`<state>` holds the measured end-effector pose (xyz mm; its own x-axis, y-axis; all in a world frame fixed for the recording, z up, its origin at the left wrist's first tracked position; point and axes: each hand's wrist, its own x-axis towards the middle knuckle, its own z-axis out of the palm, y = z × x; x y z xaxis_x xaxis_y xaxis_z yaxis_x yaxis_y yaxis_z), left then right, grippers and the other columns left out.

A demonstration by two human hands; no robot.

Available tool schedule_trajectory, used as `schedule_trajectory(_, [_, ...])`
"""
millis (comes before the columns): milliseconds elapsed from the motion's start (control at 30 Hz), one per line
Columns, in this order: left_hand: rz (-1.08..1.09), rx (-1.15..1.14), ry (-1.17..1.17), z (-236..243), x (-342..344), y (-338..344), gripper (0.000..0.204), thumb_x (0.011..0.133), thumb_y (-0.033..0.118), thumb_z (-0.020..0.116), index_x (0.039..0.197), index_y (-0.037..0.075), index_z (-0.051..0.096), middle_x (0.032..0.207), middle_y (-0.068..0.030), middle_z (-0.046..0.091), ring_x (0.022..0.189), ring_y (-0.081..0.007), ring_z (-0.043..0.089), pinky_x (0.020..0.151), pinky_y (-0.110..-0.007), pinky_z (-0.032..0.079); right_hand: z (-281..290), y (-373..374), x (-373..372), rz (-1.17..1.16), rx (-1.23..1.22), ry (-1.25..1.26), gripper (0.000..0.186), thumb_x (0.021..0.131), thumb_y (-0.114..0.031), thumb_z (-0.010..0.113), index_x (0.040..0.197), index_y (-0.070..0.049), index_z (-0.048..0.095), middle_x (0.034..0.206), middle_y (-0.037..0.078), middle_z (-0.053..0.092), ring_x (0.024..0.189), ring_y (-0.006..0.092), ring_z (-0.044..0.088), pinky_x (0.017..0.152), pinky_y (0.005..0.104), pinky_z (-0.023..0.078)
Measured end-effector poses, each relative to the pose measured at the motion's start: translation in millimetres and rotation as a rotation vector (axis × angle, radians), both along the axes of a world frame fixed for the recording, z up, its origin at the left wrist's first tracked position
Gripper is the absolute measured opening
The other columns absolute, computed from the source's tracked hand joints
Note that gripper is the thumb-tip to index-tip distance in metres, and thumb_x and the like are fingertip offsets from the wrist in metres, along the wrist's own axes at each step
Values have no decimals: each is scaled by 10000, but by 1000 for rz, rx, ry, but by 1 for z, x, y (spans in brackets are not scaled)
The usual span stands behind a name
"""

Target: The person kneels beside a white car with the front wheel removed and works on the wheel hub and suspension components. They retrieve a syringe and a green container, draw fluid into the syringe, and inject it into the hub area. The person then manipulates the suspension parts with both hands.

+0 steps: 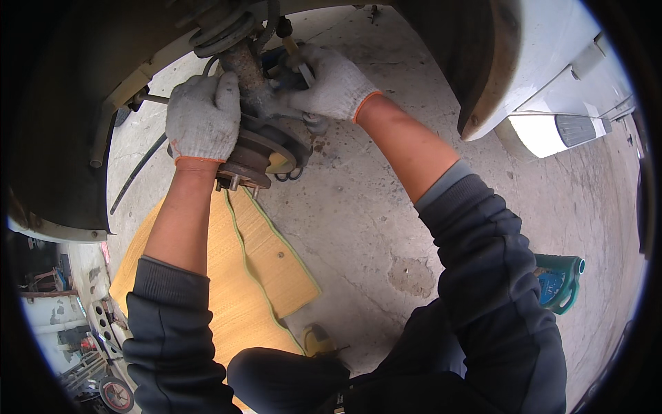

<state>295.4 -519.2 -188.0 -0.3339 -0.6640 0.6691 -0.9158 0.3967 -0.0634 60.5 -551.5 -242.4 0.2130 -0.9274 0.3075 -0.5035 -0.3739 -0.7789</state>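
Both my hands wear white knit gloves with orange cuffs and reach up to a car's rusty suspension strut [241, 61]. My left hand [203, 117] is closed at the strut's left side, just above the brake disc [252, 153]; its fingertips are hidden behind the metal. On the strut's other side, my right hand [334, 84] is closed, with a slim, pale and brownish piece [295, 54] showing by its fingers; its kind is not clear. Wheel studs [234, 182] stick out from the hub below my left hand. A coil spring [224, 34] sits above.
The dark wheel arch [58, 103] curves round the left and top. A white body panel [538, 62] hangs at upper right. On the concrete floor lie a yellow mat [207, 255] and a black hose [138, 172]. A green jug [558, 281] is at right, a wheeled cart [114, 395] at lower left.
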Motion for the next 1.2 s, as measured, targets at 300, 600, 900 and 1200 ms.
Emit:
schedule_trajectory(300, [-9,-4,-39,2,0,2,320,1000,285,601,840,37,726,846,-174,712,889,-414,660,849,-523,507,5,4,4,-60,-92,90,403,813,-329,764,1129,-80,782,1108,256,752,1082,409,713,987,463,570])
schedule_trajectory(600, [-18,3,-4,3,-3,5,325,1001,287,602,850,31,734,852,-185,713,891,-417,661,845,-522,508,6,4,6,-75,-39,94,407,826,-299,744,1157,-64,776,1071,250,753,1070,399,718,975,456,576])
schedule_trajectory(900, [-5,23,23,3,-2,4,345,1003,295,602,833,24,730,860,-190,716,894,-419,659,852,-520,505,6,7,5,-85,-48,96,447,831,-281,741,1237,-94,760,1081,242,747,1071,389,721,964,448,582])
schedule_trajectory(1200, [-34,-30,-33,1,0,1,336,1000,290,605,828,29,727,842,-184,708,882,-412,659,849,-515,508,-3,3,6,-97,-71,56,469,832,-307,763,1253,-100,753,1120,231,737,1096,384,719,976,443,583])
